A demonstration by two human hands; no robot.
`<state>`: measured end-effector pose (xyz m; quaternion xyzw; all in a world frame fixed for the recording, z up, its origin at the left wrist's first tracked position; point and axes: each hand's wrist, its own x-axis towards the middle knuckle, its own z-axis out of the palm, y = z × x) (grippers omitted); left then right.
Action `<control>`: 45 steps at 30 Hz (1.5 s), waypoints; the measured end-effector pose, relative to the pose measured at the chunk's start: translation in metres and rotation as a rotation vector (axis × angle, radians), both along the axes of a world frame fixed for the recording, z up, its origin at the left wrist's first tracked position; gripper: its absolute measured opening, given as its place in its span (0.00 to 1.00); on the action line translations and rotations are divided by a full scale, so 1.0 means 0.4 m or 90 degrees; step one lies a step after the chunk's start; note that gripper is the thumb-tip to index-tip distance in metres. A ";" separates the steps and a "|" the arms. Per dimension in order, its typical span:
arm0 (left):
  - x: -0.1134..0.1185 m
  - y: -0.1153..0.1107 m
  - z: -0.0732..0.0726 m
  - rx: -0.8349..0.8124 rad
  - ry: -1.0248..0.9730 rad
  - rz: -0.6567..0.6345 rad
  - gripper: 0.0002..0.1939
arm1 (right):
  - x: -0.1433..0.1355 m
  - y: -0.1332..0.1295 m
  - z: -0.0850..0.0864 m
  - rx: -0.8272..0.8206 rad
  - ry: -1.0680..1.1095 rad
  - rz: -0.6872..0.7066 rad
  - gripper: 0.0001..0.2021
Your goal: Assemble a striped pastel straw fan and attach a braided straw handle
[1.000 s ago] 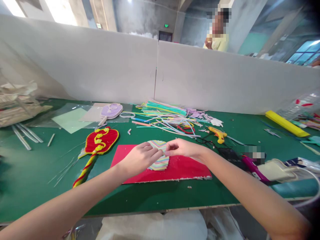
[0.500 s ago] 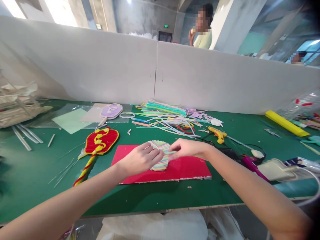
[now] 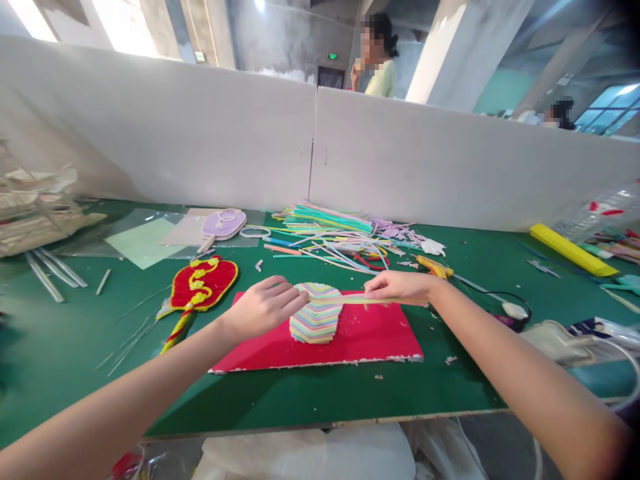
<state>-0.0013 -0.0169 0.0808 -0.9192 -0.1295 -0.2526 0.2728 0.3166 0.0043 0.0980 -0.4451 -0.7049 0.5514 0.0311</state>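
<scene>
A flat oval piece with pastel zigzag stripes [image 3: 316, 325] lies on a red board [image 3: 373, 340]. Across its upper part runs a pale pastel strip [image 3: 345, 300], held fairly straight between my two hands. My left hand [image 3: 267, 307] is closed at the oval's upper left edge, its fingertips pinching the strip's left end. Farther right, over the board's upper right part, my right hand [image 3: 400, 287] pinches the strip, whose end reaches out below the wrist. Left of the board rests a red fan-shaped piece [image 3: 213, 283] with yellow trim and a twisted handle.
Behind the board lie a heap of pastel stems [image 3: 330, 220] and a yellow glue gun [image 3: 434, 267]. A lilac fan [image 3: 223, 223] is at back left, a yellow bar [image 3: 573, 250] at right. A white partition [image 3: 200, 133] closes the far edge; a person [image 3: 380, 73] stands beyond.
My hands have moved apart: the right one went right, the left slightly left. The pastel strip now shows stretched between them, and more of the striped oval is uncovered.
</scene>
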 end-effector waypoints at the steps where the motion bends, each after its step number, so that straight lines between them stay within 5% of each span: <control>1: -0.005 0.001 -0.001 -0.006 -0.001 -0.002 0.09 | 0.012 0.003 -0.002 0.005 -0.008 -0.006 0.22; 6: -0.024 0.003 -0.011 -0.037 0.001 -0.017 0.11 | 0.045 0.008 -0.003 0.054 -0.051 -0.016 0.21; 16: -0.039 0.015 -0.037 -0.199 -0.038 0.090 0.13 | 0.103 0.014 0.003 0.196 -0.186 -0.055 0.21; 19: -0.018 0.001 -0.021 -0.161 -0.007 0.074 0.12 | 0.055 0.001 0.027 0.230 -0.064 -0.095 0.23; 26: 0.037 -0.026 0.017 -0.130 -0.026 0.031 0.12 | -0.156 -0.061 0.065 0.025 0.156 0.084 0.22; 31: 0.041 -0.032 0.022 -0.118 -0.005 0.031 0.11 | -0.177 -0.059 0.034 -0.134 0.186 0.056 0.20; 36: 0.044 -0.041 0.004 -0.169 0.038 0.056 0.13 | -0.182 -0.057 0.006 -0.022 0.175 0.015 0.17; 39: 0.051 -0.053 0.001 -0.375 0.007 0.119 0.13 | -0.192 -0.076 0.001 0.154 0.114 -0.003 0.18; 41: 0.054 -0.060 0.004 -0.655 -0.074 0.128 0.14 | -0.197 -0.096 -0.003 0.294 0.077 -0.016 0.18; 45: 0.052 -0.058 0.007 -1.181 -0.205 0.001 0.15 | -0.201 -0.127 -0.019 0.574 0.047 0.015 0.15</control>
